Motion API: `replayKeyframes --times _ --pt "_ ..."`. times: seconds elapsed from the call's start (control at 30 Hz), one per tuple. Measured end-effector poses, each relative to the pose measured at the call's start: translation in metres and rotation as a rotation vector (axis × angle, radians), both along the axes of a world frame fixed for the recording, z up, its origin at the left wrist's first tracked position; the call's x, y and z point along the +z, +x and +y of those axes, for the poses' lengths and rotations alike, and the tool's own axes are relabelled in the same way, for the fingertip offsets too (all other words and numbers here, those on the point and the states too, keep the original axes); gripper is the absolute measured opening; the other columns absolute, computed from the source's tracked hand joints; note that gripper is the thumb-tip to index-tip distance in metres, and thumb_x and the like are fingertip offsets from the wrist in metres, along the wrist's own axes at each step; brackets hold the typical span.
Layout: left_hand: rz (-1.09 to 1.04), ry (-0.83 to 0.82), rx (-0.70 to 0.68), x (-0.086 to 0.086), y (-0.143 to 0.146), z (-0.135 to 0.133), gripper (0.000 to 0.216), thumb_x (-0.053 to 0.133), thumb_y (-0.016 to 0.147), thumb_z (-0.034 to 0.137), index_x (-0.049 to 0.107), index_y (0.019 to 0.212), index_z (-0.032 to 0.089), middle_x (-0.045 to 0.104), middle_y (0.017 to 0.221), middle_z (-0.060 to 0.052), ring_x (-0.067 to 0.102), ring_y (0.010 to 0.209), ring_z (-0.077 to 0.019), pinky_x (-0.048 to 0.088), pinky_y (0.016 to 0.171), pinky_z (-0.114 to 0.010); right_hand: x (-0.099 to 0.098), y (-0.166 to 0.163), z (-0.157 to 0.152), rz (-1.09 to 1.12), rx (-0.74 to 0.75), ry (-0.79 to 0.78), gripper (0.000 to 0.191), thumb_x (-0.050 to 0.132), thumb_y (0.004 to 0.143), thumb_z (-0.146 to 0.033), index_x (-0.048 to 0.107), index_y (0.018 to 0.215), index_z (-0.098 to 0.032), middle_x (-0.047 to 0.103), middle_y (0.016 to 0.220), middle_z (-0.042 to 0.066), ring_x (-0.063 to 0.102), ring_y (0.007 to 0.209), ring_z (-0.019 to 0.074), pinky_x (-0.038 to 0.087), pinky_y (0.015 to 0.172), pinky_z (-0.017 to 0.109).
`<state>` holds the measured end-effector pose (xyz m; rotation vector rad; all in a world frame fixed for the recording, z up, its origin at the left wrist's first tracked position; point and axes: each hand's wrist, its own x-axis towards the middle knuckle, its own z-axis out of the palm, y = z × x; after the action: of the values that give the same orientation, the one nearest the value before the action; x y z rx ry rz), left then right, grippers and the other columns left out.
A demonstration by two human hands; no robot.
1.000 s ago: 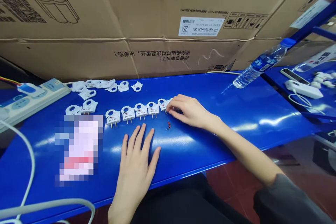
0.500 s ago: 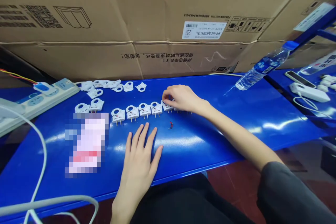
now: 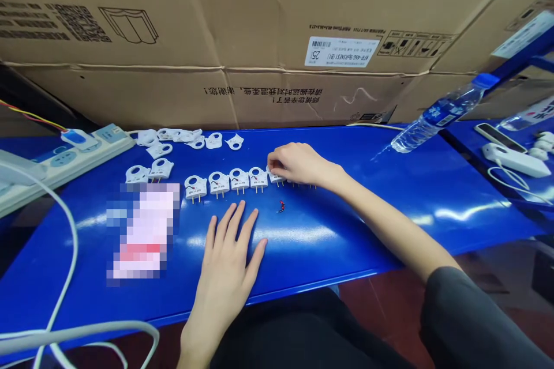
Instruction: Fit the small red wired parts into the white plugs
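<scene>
My left hand (image 3: 229, 265) lies flat on the blue table, fingers spread and holding nothing. Just beyond its fingertips runs a row of white plug housings with two metal pins, such as this plug housing (image 3: 196, 187) at the left end. Over the right part of the row, my right hand (image 3: 291, 161) has its fingers curled in a pinch at one partly covered plug housing (image 3: 277, 177). Whatever the fingertips hold is hidden. In front of the row sits a small part with red wire (image 3: 281, 206). More plug housings to the right are partly hidden under the wrist.
White ring-shaped covers (image 3: 213, 140) lie loosely at the back. Two more housings (image 3: 160, 169) stand by a blurred pinkish patch (image 3: 149, 230). A power strip (image 3: 86, 155) and cables occupy the left. A water bottle (image 3: 441, 112) leans at right; a large carton (image 3: 259, 40) stands behind.
The camera view has shifted slightly. My right hand stays at the same plug housing with its fingers curled, and my left hand still rests flat on the table.
</scene>
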<state>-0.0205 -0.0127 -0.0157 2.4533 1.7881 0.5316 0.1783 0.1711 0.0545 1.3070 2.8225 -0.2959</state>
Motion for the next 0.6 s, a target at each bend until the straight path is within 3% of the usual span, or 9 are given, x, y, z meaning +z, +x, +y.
replayKeyframes --times 0.6 --pt "-0.008 0.006 0.023 -0.0019 0.0013 -0.0006 0.05 0.045 0.107 0.041 0.046 0.154 0.023 0.048 0.163 -0.012 0.036 0.156 -0.0298 0.025 0.129 -0.058 0.0036 -0.0029 -0.0029 -0.084 0.034 0.009 0.02 0.052 0.104 -0.019 0.072 0.106 -0.018 0.076 0.115 0.012 0.069 0.097 0.023 0.034 0.068 0.029"
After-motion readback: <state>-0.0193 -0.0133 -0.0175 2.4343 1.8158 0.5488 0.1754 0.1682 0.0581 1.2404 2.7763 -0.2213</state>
